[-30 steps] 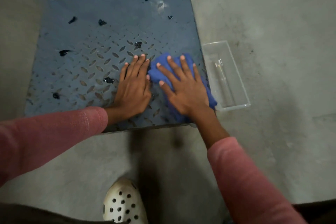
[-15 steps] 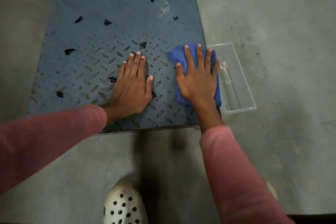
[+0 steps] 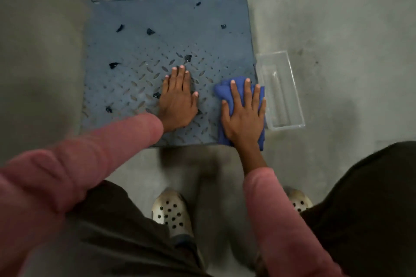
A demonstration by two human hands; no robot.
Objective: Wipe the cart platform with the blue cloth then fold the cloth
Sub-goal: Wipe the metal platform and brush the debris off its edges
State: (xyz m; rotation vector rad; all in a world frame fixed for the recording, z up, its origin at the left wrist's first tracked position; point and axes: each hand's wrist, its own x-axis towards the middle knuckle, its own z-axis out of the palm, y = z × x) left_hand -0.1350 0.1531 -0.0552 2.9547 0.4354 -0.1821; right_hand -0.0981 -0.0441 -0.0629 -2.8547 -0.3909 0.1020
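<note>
My right grip (image 3: 244, 117), fingers straight, presses crumpled blue cloth (image 3: 224, 93) on blue tread-plate steel cart platform (image 3: 168, 18), near-right corner; left grip (image 3: 177, 101) flat mid-platform.

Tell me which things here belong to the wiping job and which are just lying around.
Job: blue cloth, cart platform, right hand pressing the cloth, left hand flat on the platform, black scraps.
Lying about: clear tray on the floor beside the cart.

Dimly lit, stained grey concrete floor (image 3: 342, 13) lies all around.
</note>
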